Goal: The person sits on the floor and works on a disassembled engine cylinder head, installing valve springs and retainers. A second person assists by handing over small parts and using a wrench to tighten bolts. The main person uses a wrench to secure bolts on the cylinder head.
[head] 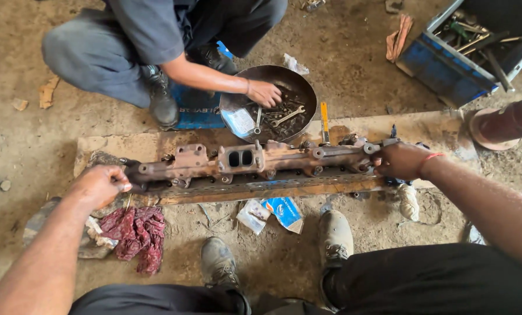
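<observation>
Fingertips hide under my left hand (100, 185) and right hand (400, 160), each clamped on an end of the rusty manifold (255, 161); blue-white packets (272, 213) lie below between them.

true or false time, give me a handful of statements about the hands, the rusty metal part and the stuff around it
1. Both hands, left hand and right hand, grip the ends of the rusty manifold. True.
2. The manifold rests on a glass table. False: it lies on a metal bar on the dirt floor.
3. Another person's hand reaches into a round pan of tools. True.
4. The toolbox is red. False: blue.
5. A red rag lies near the left hand. True.
</observation>
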### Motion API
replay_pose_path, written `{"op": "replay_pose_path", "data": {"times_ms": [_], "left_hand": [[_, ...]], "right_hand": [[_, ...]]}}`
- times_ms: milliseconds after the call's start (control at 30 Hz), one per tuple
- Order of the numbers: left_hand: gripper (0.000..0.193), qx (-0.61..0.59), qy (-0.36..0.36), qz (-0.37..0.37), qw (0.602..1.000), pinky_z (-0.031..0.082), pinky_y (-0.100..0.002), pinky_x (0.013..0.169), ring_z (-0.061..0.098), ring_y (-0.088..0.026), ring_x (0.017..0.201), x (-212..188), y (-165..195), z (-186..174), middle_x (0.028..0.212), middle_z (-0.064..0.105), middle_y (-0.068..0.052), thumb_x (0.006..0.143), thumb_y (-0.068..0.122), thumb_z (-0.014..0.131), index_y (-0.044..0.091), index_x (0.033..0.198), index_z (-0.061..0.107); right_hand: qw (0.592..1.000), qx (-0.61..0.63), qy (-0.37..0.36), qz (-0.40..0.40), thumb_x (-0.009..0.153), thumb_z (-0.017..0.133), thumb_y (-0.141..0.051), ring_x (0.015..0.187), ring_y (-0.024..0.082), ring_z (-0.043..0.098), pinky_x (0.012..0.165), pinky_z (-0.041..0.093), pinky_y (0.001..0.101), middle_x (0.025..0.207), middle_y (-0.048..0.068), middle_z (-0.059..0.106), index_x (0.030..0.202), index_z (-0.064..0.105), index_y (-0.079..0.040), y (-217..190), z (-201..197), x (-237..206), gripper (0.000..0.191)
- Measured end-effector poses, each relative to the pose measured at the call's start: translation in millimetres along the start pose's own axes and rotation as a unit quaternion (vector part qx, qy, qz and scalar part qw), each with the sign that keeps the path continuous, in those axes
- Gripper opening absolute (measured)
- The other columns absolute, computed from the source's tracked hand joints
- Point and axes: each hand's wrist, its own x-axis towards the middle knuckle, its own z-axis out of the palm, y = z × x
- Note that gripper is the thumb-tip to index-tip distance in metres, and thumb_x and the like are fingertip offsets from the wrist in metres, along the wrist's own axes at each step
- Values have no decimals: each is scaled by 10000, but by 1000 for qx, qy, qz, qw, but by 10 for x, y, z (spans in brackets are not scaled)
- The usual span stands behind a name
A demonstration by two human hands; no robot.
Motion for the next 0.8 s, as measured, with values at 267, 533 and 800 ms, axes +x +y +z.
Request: {"op": "replay_pose_path", "data": {"times_ms": [267, 533, 800], "left_hand": [[211, -23, 8, 15, 1000, 562, -427, 942, 738, -232, 999, 106, -177, 17, 1075, 817, -86, 817, 308, 859, 172, 976, 834], [206, -39, -3, -11, 999, 565, -441, 931, 739, -231, 982, 91, -152, 1, 1049, 828, -86, 820, 302, 863, 164, 969, 828], [201, -77, -5, 5, 997, 559, -429, 935, 728, -217, 986, 168, -230, 45, 1043, 829, -81, 798, 268, 877, 139, 946, 834]], "right_hand": [[999, -20, -17, 20, 924, 614, -395, 953, 263, 772, 942, 580, 411, 1027, 100, 804, 1092, 759, -212, -65, -85, 58, 288], [998, -35, -24, 42, 935, 626, -408, 977, 241, 768, 970, 573, 397, 1049, 80, 799, 1077, 777, -225, -83, -84, 118, 277], [999, 0, -29, 43, 956, 602, -372, 941, 238, 771, 950, 579, 404, 1027, 87, 805, 1107, 765, -203, -75, -70, 93, 279]]}}
